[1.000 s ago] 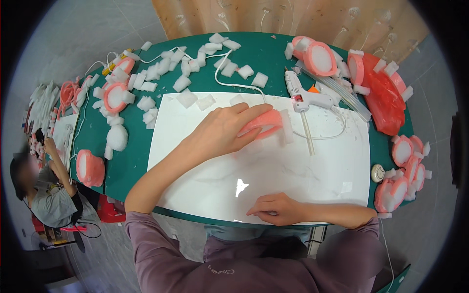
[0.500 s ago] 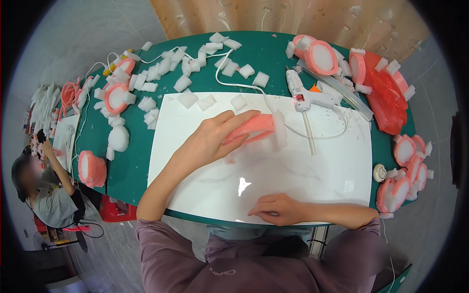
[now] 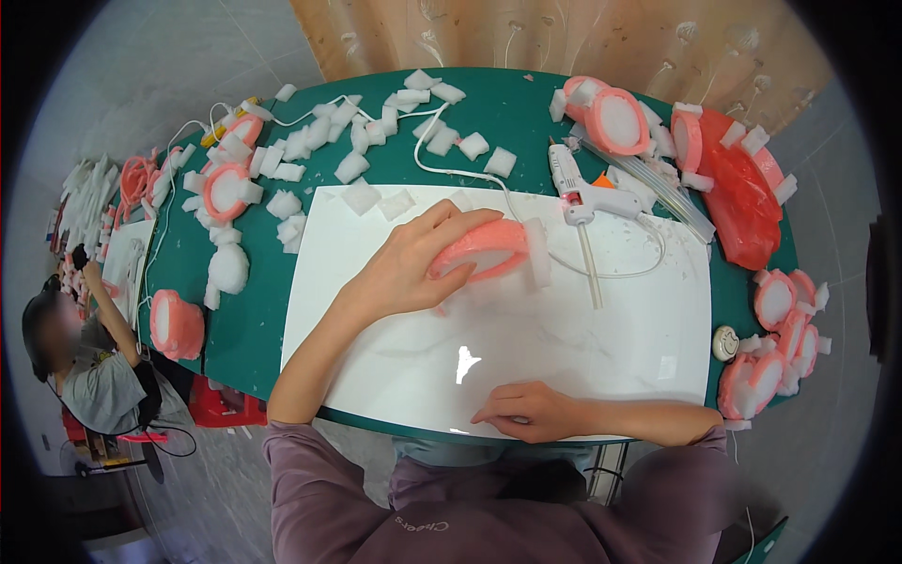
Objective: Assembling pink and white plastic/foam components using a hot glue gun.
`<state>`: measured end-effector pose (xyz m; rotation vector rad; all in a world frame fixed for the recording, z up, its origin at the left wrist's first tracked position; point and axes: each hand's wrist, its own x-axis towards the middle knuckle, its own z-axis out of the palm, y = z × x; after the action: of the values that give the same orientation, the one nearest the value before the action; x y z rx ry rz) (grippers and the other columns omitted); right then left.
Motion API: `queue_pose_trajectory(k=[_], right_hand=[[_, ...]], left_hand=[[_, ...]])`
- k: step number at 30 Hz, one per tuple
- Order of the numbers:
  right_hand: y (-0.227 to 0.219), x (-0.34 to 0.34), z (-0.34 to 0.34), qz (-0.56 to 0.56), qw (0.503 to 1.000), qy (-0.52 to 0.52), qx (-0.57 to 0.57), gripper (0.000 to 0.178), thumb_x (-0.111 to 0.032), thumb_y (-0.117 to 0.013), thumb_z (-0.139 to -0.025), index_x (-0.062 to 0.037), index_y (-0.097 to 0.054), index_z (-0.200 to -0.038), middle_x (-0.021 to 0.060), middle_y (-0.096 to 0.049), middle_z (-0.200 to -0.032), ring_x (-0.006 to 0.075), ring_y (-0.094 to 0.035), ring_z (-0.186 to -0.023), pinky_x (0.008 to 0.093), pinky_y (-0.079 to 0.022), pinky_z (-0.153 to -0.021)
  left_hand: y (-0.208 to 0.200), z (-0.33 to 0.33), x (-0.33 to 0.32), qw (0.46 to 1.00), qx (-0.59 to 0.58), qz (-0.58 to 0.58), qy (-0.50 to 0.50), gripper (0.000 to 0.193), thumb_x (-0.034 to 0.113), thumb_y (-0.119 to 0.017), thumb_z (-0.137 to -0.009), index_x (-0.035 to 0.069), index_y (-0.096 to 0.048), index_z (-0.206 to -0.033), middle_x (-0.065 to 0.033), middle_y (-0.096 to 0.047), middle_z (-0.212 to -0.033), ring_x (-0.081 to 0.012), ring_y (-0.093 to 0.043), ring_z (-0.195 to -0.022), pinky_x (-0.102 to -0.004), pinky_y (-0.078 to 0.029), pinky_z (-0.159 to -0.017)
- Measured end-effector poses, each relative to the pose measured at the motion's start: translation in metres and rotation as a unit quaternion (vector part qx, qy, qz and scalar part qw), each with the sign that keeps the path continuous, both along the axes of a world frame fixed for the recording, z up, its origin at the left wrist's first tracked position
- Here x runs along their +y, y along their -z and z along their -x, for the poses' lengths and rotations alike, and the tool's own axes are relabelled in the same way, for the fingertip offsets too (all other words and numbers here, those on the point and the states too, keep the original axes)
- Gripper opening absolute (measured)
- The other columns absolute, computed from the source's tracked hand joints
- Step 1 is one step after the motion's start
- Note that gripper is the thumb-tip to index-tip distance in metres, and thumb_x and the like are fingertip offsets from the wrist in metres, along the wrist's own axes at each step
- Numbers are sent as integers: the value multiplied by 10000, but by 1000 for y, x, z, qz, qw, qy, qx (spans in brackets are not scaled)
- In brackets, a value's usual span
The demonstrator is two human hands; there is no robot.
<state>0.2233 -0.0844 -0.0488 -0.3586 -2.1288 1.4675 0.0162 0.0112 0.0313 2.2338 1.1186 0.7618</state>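
My left hand point(image 3: 409, 258) grips a pink foam ring point(image 3: 500, 235) with a white middle, thumb below it and fingers over its top. At the ring's right end a white foam block point(image 3: 537, 252) stands upright against it. Beneath lies a glossy white board point(image 3: 395, 376). Close to the board's front edge rests my right hand point(image 3: 531, 411), its fingers loosely curled in, with nothing seen in them. Beyond the ring, to the right, a white hot glue gun point(image 3: 601, 199) lies with a clear glue stick point(image 3: 591, 263) reaching onto the board.
White foam pieces point(image 3: 352, 167) are scattered over the green table point(image 3: 244, 338). More pink rings stand at left and at right point(image 3: 775, 299), near a red plastic bag point(image 3: 742, 216). Glue sticks point(image 3: 658, 179) lie behind the gun. At far left sits another person point(image 3: 103, 385).
My left hand still holds the pink ring, now tilted slightly to show more of its white middle. The right hand has barely moved; the whole view shifted a little.
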Motion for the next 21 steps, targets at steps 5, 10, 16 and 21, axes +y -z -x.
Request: queue_pose_trajectory(k=[5,10,16,21], right_hand=[[0,0,0,12,1000,-8,0,140,27,-521,-746,-27,-571,-865,75,-490,-667,202,-473,-541,307,-387,-495],[1,0,-1,-8,1000,-4,10,142,27,-521,-748,-28,-570,-870,75,-502,-684,217,-494,-569,312,-398,-506],[-41,20,-15,-73,987,142,31,212,81,-528,-690,-34,-589,-857,79,-580,-834,219,-569,-690,266,-457,-595],[-84,98,-50,-325,861,360,-155,363,77,-539,-623,-26,-558,-971,99,-545,-883,265,-521,-844,333,-428,-736]], left_hand=[[1,0,0,996,58,-71,2,504,64,-618,-654,55,-470,-1136,-129,-545,-921,-261,-519,-790,-314,-428,-693],[13,1,1,997,-9,-53,-57,455,96,-668,-654,41,-487,-1069,-120,-557,-926,-240,-552,-786,-297,-438,-697],[22,8,3,994,-29,-95,-50,397,128,-712,-633,18,-534,-971,-100,-582,-862,-219,-561,-757,-278,-439,-667],[14,7,-3,996,-62,-27,-59,352,198,-691,-670,6,-540,-924,-127,-573,-886,-274,-559,-755,-315,-436,-669]])
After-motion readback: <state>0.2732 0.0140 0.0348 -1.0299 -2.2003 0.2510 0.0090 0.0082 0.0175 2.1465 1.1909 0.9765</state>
